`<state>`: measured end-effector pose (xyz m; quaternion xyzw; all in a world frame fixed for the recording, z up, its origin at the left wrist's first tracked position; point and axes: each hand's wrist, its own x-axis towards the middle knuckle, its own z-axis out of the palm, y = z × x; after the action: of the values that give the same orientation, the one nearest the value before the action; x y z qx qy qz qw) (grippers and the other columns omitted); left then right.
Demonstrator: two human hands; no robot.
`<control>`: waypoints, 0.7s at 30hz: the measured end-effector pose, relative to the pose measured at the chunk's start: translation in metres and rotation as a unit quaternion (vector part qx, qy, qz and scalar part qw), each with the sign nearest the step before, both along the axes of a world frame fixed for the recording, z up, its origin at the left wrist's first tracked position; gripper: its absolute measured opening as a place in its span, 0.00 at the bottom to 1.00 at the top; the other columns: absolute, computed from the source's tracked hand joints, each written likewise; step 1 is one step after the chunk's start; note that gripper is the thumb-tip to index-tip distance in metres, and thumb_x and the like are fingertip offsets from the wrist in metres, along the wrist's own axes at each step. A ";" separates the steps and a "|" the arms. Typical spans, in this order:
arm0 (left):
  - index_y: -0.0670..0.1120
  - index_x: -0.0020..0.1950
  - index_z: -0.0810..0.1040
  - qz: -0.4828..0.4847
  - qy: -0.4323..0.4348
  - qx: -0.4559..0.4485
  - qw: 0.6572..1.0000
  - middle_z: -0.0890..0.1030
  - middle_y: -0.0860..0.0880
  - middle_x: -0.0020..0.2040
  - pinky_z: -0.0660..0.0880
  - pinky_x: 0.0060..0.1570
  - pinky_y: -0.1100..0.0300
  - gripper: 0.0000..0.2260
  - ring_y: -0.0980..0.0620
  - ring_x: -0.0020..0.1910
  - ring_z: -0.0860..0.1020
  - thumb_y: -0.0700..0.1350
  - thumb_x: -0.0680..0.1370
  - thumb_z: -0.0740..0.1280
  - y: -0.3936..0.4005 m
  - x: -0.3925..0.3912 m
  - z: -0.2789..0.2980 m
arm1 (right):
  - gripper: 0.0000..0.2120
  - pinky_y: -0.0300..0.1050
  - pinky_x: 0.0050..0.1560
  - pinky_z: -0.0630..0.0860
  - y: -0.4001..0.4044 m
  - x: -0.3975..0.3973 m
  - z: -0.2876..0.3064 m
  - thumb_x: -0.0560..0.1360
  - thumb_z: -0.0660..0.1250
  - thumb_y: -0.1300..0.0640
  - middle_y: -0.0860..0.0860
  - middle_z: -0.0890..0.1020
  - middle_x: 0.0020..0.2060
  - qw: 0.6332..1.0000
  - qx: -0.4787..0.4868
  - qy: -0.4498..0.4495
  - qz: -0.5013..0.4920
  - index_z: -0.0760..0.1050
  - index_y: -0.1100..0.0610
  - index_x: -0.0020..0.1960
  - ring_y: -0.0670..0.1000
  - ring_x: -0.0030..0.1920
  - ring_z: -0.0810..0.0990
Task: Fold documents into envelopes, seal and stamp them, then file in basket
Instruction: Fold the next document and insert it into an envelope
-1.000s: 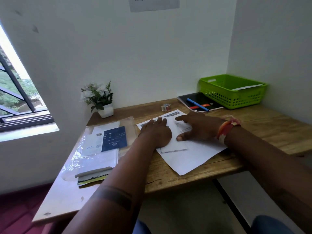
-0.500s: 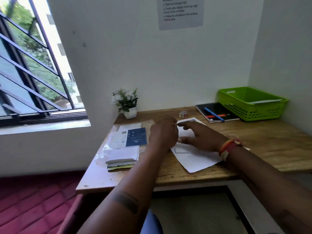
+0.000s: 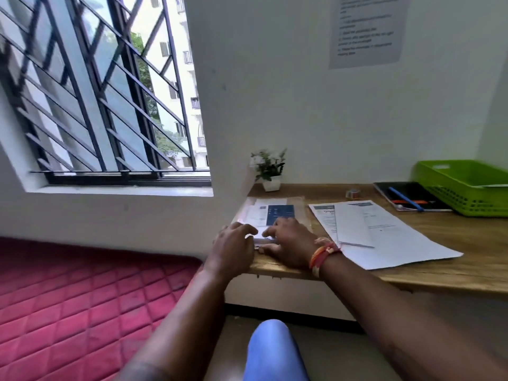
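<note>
At near left tabletop edge, left hand and right hand, fingers curled, reach the plastic-wrapped white envelope stack, grip unclear; folded white printed document waits mid-tabletop, green plastic basket far right; next, judged: extract one envelope.

Desk: envelope pack left, papers centre, notebook behind them, basket far right, plant back-left.

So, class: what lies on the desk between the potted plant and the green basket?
Head view: a small tape roll, then a black notebook with a blue pen on it.
</note>
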<state>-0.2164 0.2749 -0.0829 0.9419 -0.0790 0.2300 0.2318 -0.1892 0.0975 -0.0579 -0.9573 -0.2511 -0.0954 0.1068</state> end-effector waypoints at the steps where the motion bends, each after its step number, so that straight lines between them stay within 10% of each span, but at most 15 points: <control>1: 0.53 0.60 0.83 -0.004 0.001 -0.005 1.000 0.81 0.50 0.62 0.73 0.62 0.50 0.13 0.44 0.59 0.77 0.43 0.79 0.64 -0.001 0.000 -0.002 | 0.23 0.52 0.60 0.74 0.002 0.000 -0.002 0.76 0.65 0.37 0.50 0.76 0.61 1.000 0.005 -0.007 -0.006 0.76 0.47 0.67 0.52 0.62 0.73; 12: 0.52 0.64 0.78 0.019 -0.046 -0.076 0.996 0.76 0.49 0.63 0.72 0.61 0.53 0.14 0.45 0.61 0.73 0.47 0.79 0.69 -0.004 -0.001 0.003 | 0.08 0.47 0.47 0.78 0.016 0.002 0.009 0.77 0.68 0.47 0.48 0.81 0.47 0.993 0.109 -0.048 -0.015 0.81 0.50 0.50 0.49 0.46 0.79; 17: 0.51 0.55 0.75 0.031 -0.158 -0.216 0.963 0.76 0.52 0.52 0.77 0.50 0.54 0.10 0.51 0.47 0.79 0.50 0.78 0.72 -0.010 -0.008 0.025 | 0.07 0.34 0.31 0.66 0.014 -0.002 0.045 0.76 0.69 0.48 0.43 0.80 0.34 0.964 0.260 -0.063 -0.009 0.76 0.47 0.40 0.43 0.35 0.78; 21: 0.51 0.53 0.79 -0.026 -0.181 -0.233 0.955 0.79 0.53 0.49 0.81 0.46 0.56 0.08 0.58 0.44 0.81 0.53 0.80 0.69 -0.031 -0.014 0.055 | 0.08 0.40 0.37 0.76 0.014 -0.012 0.091 0.76 0.69 0.48 0.44 0.83 0.36 0.933 0.357 -0.049 0.009 0.81 0.51 0.42 0.44 0.38 0.81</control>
<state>-0.2309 0.2440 -0.0276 0.8020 -0.0881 0.4029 0.4321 -0.2013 0.1119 0.0326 -0.8476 -0.2140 -0.2249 0.4303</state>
